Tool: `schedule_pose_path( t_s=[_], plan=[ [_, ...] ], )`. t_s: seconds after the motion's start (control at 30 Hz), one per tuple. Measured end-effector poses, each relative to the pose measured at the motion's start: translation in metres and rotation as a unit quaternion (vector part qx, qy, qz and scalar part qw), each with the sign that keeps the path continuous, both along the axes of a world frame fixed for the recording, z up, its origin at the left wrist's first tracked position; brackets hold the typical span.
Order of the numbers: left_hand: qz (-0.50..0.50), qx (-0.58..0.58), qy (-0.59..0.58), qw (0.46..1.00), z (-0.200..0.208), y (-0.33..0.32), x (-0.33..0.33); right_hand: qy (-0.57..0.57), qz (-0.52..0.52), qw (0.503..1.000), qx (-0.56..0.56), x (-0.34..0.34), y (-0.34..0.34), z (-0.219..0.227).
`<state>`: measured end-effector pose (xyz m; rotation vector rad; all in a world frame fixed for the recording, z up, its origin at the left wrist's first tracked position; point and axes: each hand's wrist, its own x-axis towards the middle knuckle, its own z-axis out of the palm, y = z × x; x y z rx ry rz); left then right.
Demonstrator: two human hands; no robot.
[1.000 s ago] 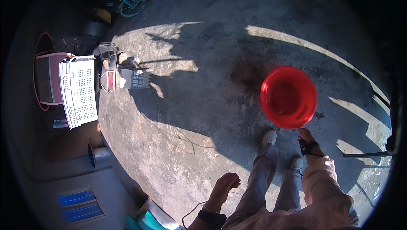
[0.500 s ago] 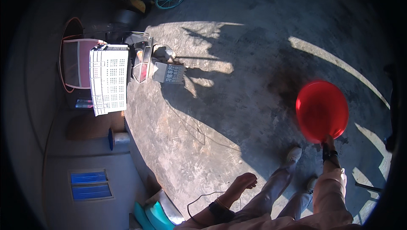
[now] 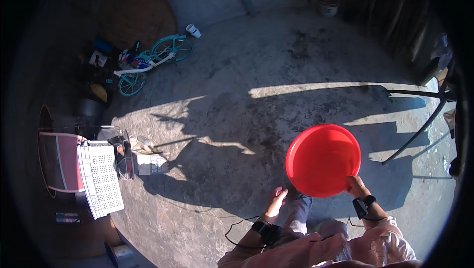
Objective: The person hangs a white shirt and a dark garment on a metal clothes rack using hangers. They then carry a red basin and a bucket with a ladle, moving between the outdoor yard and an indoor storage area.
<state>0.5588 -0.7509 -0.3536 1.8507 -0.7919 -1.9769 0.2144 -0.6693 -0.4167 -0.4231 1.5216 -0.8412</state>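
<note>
A round red plastic basin [image 3: 323,162] is held out in front of me over the concrete floor. My right hand [image 3: 356,185] grips its near right rim, fingers closed round the edge. To the left of the basin, apart from its rim, my left hand [image 3: 276,202] is raised with nothing in it, its fingers loosely apart. Each wrist has a dark band with a thin cable. The basin's inside faces up and no contents show in it. Below my left hand, part of my leg shows.
A white-and-turquoise bicycle [image 3: 153,64] stands at the far left, near a white cup [image 3: 193,31]. A pink-and-white covered vehicle [image 3: 101,176] is on the left. Dark metal legs [image 3: 419,132] stand at the right. A bucket [image 3: 328,8] sits by the back wall.
My view has swung to the right and farther out. The basin has come up closer to me in my right hand. My left hand has moved nearer to it, its fingers less curled.
</note>
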Motion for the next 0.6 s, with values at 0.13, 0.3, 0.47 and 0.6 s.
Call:
schedule_pose_path(
  t_s=[0.13, 0.3, 0.47, 0.6],
  plan=[
    [-0.091, -0.003, -0.021, 0.996, 0.028, 0.017, -0.062, -0.039, -0.148, 0.988, -0.016, -0.022, 0.105, 0.128],
    [-0.49, -0.23, 0.002, 0.841, 0.062, 0.082, -0.136, -0.087, -0.31, 0.947, -0.003, -0.035, 0.258, 0.188],
    [-0.433, 0.013, 0.036, 0.9, 0.103, 0.197, -0.242, -0.049, -0.452, 0.89, -0.03, -0.038, 0.425, 0.22],
    [-0.445, 0.063, 0.053, 0.892, 0.13, 0.305, -0.348, -0.051, -0.586, 0.805, -0.082, -0.056, 0.547, 0.245]
  ],
)
